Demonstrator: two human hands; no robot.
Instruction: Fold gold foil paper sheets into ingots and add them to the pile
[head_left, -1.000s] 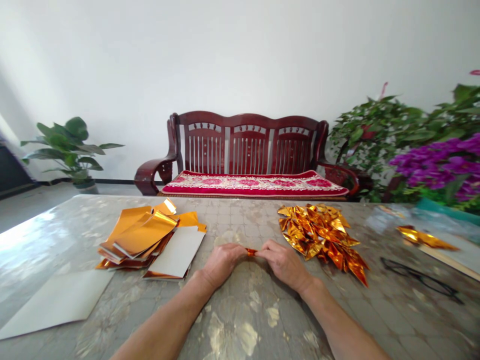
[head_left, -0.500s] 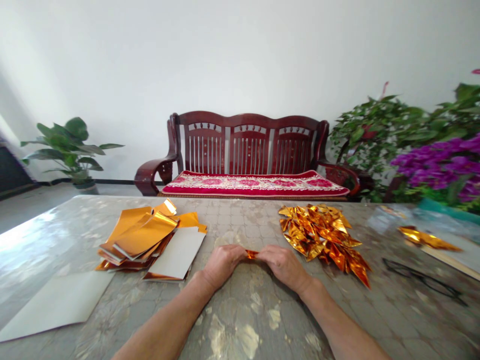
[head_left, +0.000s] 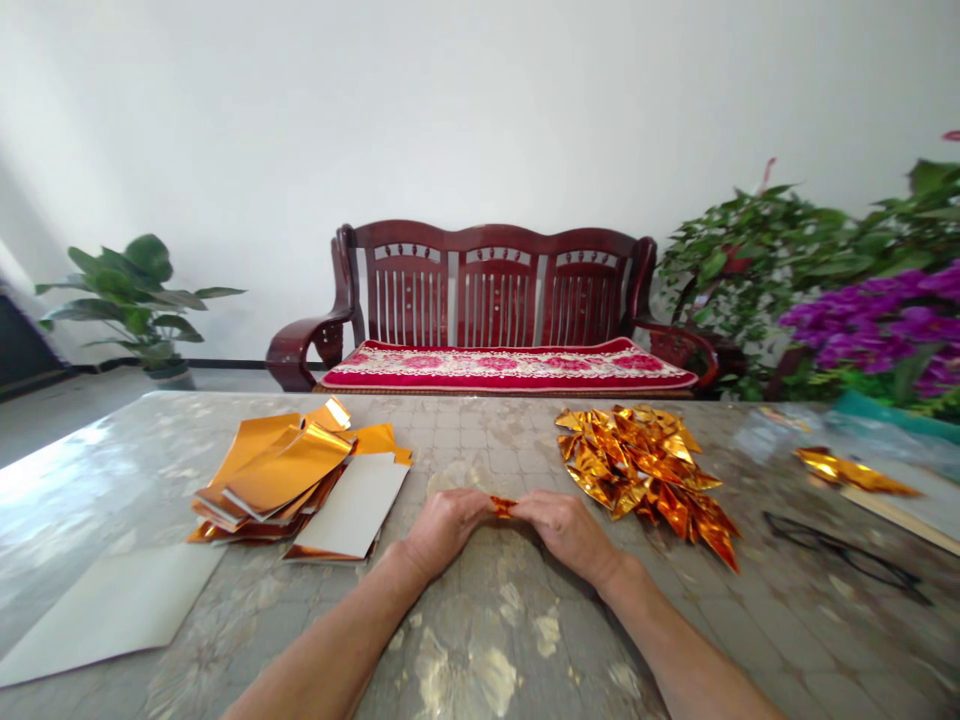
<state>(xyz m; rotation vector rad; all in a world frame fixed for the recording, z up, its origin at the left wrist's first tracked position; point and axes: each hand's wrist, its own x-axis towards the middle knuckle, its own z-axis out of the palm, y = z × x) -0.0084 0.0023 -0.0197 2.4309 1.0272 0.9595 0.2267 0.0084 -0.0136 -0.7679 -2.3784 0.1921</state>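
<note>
Between my two hands, low over the middle of the table, is a small piece of folded orange-gold foil paper point(head_left: 502, 507). My left hand point(head_left: 450, 525) is closed on its left end, and my right hand point(head_left: 559, 525) pinches the right end. Only the middle of the foil paper shows; the fingers cover its ends. To the left lies a pile of flat gold foil sheets point(head_left: 285, 455), with a white-backed sheet point(head_left: 351, 505) at its right side. Right of my hands is a heap of folded, pointed foil pieces point(head_left: 637, 455).
A pale sheet point(head_left: 112, 610) lies at the table's left. On the right are black eyeglasses point(head_left: 847, 555), another folded foil piece point(head_left: 855, 472) and clear plastic wrapping point(head_left: 772, 432). Beyond the table point(head_left: 480, 430) stands a wooden bench point(head_left: 499, 290) between potted plants.
Both hands keep their places and their hold on the foil paper; its visible middle looks slightly more creased. The view has shifted a little.
</note>
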